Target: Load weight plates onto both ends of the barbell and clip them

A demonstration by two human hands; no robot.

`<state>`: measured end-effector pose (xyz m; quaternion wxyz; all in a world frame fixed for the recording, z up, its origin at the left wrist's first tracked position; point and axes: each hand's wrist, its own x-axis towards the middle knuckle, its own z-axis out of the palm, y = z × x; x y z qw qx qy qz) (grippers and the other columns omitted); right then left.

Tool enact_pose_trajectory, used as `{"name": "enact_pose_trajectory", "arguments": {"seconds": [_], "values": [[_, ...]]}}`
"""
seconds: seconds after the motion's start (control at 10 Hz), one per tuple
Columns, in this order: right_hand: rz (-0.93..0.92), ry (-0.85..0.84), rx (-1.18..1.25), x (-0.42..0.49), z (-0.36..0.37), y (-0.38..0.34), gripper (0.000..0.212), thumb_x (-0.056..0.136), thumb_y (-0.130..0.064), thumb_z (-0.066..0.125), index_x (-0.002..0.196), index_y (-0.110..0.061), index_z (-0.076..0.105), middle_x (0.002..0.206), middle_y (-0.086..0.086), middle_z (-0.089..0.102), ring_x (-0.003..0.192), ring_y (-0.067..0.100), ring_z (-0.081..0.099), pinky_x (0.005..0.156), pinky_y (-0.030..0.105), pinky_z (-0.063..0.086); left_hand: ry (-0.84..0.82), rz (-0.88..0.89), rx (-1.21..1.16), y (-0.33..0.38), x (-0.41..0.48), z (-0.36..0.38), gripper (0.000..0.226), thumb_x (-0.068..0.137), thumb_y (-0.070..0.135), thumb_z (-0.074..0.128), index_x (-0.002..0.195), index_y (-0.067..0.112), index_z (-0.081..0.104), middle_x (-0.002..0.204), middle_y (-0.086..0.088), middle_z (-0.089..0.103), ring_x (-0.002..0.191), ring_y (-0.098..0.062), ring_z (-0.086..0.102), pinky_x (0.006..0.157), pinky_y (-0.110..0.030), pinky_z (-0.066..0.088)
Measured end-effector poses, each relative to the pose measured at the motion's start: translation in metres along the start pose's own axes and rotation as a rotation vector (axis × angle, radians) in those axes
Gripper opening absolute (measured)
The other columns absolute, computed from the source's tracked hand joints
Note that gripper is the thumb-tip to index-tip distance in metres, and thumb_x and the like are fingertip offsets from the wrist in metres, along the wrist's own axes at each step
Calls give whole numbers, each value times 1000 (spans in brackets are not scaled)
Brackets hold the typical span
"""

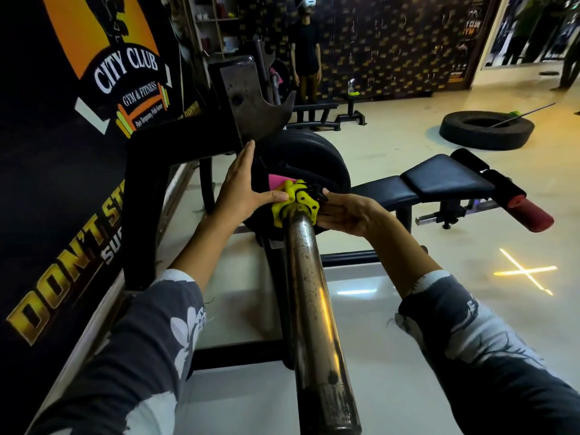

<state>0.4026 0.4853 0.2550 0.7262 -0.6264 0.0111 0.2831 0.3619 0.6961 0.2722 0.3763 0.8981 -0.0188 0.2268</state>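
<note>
- The left hand (243, 189) is flat and open, fingers stretched out, and its thumb presses on the left side of the yellow collar clip (295, 200); it grasps nothing.
- The right hand (346, 213) is cupped against the right side of the clip, fingertips near the black lever (318, 192). I cannot tell if it really grips.
- The clip sits around the barbell sleeve (314, 309), between both hands, just in front of the black weight plate (309, 164) beyond them.
- To do this step well, I think both hands should push the clip evenly until it touches the plate, then close the lever fully.
- The gap between clip and plate is hidden by the thumb and something pink (277, 182), so contact is unclear.
- The other end of the barbell is not visible.
</note>
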Motion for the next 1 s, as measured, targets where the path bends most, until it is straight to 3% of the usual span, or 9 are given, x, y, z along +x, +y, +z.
{"name": "enact_pose_trajectory", "arguments": {"seconds": [0.2,0.3,0.4,0.5,0.6,0.7,0.8,0.9,1.0], "values": [[-13,-6,65,8,-2,13,20,90,-25,57,82,-7,64,61,2,73,63,15,69,55,23,58,-9,-12,5,1,0,0,118,60,40,82,148,21,6,158,-5,8,145,-22,9,117,-44,17],[-20,-6,47,7,-2,11,20,90,-25,55,85,-8,64,66,3,73,61,14,69,55,24,58,-18,-18,14,4,-2,-1,117,61,40,82,148,21,6,158,-5,8,145,-23,9,117,-44,17],[-73,46,-4,1,3,11,28,90,-25,56,104,-1,62,96,13,69,79,21,66,65,31,57,-34,-43,19,7,-4,-4,117,62,41,81,149,21,5,158,-5,7,145,-23,9,117,-46,17],[-228,175,-77,-8,15,23,35,91,-32,55,107,-2,62,102,18,65,80,26,64,74,36,53,-37,-38,101,11,-12,-8,112,67,47,76,149,20,5,158,-5,7,145,-22,10,117,-43,17],[-439,334,-282,-19,27,44,38,89,-40,54,105,-7,64,102,16,68,89,26,64,84,41,53,72,45,174,15,-31,-3,93,79,49,65,148,15,13,157,-6,15,144,-20,14,116,-37,17],[-601,403,-511,-40,32,59,38,91,-35,54,119,-9,56,114,11,66,103,22,61,91,38,49,152,114,221,16,-58,4,76,88,44,58,146,12,22,155,-8,23,143,-20,20,115,-35,21],[-687,407,-612,-54,33,67,42,91,-33,53,126,-12,50,126,10,58,114,22,55,98,39,45,166,125,258,16,-83,10,69,90,40,56,144,10,27,153,-9,28,142,-21,22,115,-34,22],[-785,387,-709,-78,37,73,42,93,-28,52,130,-10,47,132,11,52,119,22,51,99,31,41,152,115,282,30,-115,9,66,90,40,54,143,9,29,152,-10,30,142,-21,24,113,-32,21],[-919,348,-763,-100,29,81,43,92,-29,52,130,-9,46,132,10,51,120,22,49,101,31,39,202,114,270,42,-144,11,67,88,45,54,140,7,36,148,-11,37,139,-23,30,114,-37,28]]}}
